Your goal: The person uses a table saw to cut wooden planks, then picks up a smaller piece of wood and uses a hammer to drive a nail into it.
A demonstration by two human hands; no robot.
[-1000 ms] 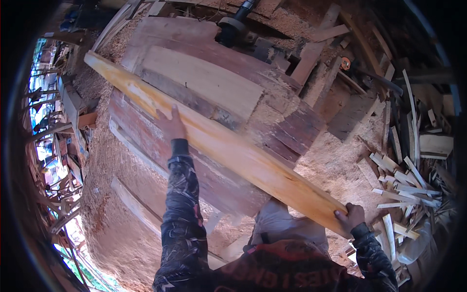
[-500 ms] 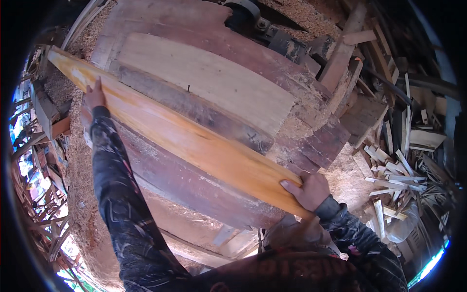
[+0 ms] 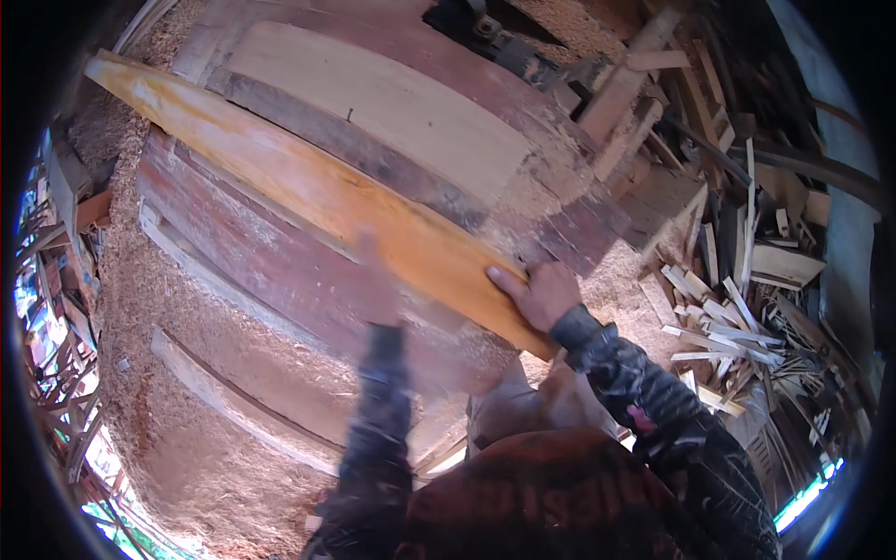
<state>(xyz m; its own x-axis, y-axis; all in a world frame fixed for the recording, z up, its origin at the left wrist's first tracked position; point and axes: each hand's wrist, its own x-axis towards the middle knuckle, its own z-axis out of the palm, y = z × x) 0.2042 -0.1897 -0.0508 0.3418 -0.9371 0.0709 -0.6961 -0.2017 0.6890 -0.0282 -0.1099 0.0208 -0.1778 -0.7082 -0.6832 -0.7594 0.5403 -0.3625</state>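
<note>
Stretching aslant over the counter (image 3: 233, 215), the yellowish plank (image 3: 299, 182) runs from ten o'clock down to four. Fingers of the right hand (image 3: 544, 297) clasp its four-o'clock end, thumb on top. Beside the plank's near edge, the left hand (image 3: 375, 285) is blurred; I can't tell how its fingers stand, or whether they touch. A pale board (image 3: 383, 103) lies toward eleven, and scrap wood (image 3: 723, 322) heaps up around three.

Long yellow-orange plank (image 3: 317, 189) runs diag. across tbl. (image 3: 247, 219)
</note>
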